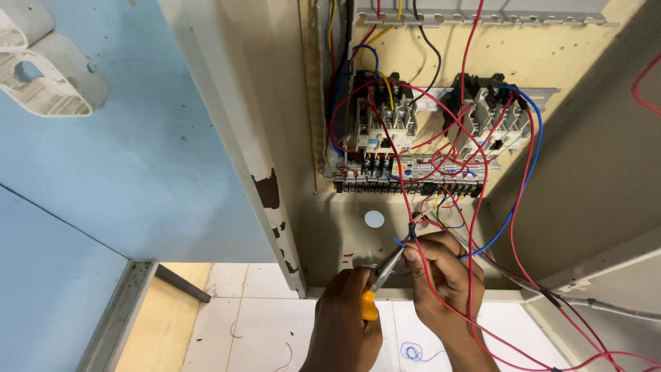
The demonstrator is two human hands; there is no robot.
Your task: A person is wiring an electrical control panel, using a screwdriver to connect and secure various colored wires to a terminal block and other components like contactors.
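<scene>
**Onlooker:** Head view puts the two hands nearest, low at six o'clock. The left hand point(348, 313) is wrapped around the yellow handle of a pair of pliers point(381, 282), whose slim nose points up toward one o'clock.

**Second:** And the other hand?

**Onlooker:** The right hand point(444, 275) sits just beside it, at its three o'clock, fingers pinched narrow on a blue wire point(403, 242). The plier tips meet that wire close to the fingertips; whether they bite it I cannot tell.

**Second:** What lies under them?

**Onlooker:** White floor tiles point(275, 324) with a loose curl of blue wire point(413, 353) at six o'clock.

**Second:** Farther in?

**Onlooker:** The beige cabinet point(330, 227), its door edge chipped at nine o'clock. Past the hands, at twelve, a black terminal strip point(406, 186); beyond it two contactors, the left contactor point(382, 124) and the right contactor point(492, 120), laced with red wires point(475, 207). A grey cable duct point(482, 17) tops the panel, and the blue wall point(138, 172) stands at ten o'clock.
</scene>
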